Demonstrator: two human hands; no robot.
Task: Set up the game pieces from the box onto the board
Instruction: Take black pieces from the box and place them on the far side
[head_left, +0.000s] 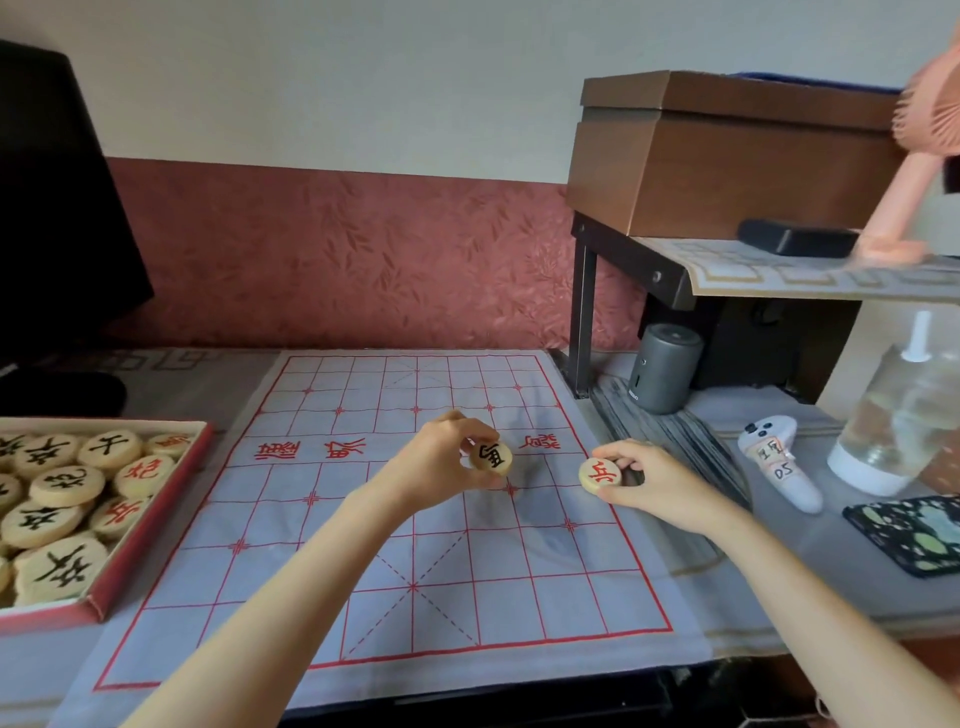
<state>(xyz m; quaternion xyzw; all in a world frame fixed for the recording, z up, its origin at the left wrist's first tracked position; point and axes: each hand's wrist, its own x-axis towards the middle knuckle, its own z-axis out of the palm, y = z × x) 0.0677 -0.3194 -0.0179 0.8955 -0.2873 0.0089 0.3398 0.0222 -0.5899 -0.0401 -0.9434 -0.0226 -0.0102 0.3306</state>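
A white cloth board (395, 519) with a red grid lies in the middle of the table, with no pieces standing on it. My left hand (447, 460) holds a round wooden piece with a black character (492, 457) above the board's middle right. My right hand (649, 483) grips a wooden piece with a red character (600, 475) at the board's right edge. The red-rimmed box (135, 535) at the left holds several round wooden pieces (62, 488) with black or red characters.
A white controller (779, 467), a clear pump bottle (898, 415), a patterned dark pouch (919, 530) and a grey cylinder (662, 369) sit to the right. A shelf above them bears a brown box (727, 156). A dark monitor (57, 208) stands at the far left.
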